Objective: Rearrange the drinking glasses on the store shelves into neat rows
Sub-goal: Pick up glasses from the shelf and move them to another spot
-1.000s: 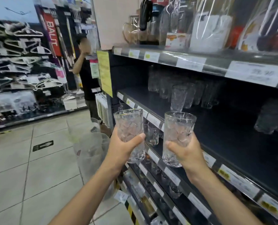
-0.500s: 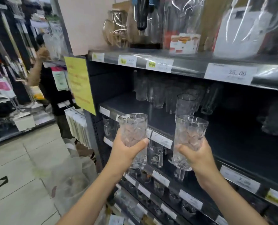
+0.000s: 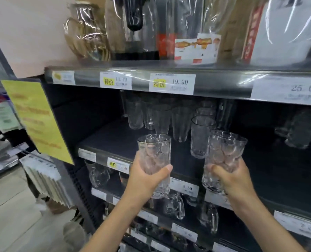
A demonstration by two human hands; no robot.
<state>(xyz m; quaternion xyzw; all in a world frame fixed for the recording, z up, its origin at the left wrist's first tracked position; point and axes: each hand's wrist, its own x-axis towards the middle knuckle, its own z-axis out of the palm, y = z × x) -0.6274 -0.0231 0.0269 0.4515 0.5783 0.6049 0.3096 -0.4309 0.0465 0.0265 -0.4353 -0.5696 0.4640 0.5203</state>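
- A dark shelving unit (image 3: 103,106) fills the store aisle view, its tiers running from upper left to lower right.
- Plastic-wrapped goods (image 3: 196,28) crowd the top tier, above a rail of price tags (image 3: 172,83) reading 11.90, 19.90 and 25.00.
- A yellow notice (image 3: 36,120) hangs on the unit's left end panel; its print is too blurred to read.
- A cluster of tumblers (image 3: 162,115) stands upright at the back of the middle shelf (image 3: 114,140), with one lone tumbler (image 3: 202,137) in front of them, nearer the edge.
- More glassware (image 3: 300,131) sits dim and indistinct farther right on the same shelf.
- Handled mugs (image 3: 98,174) line the tier below.
- The left hand (image 3: 143,180) wraps its thumb and fingers around the lower half of the left glass (image 3: 153,153), held in the air just before the middle shelf's front edge.
- The left glass stands mouth up, its long axis near vertical.
- The right hand (image 3: 231,180) grips the lower half of the right glass (image 3: 223,153) the same way, beside the lone tumbler.
- The right glass is mouth up too, its rim leaning slightly to the right.
- The two held glasses are level with each other and apart, not touching.
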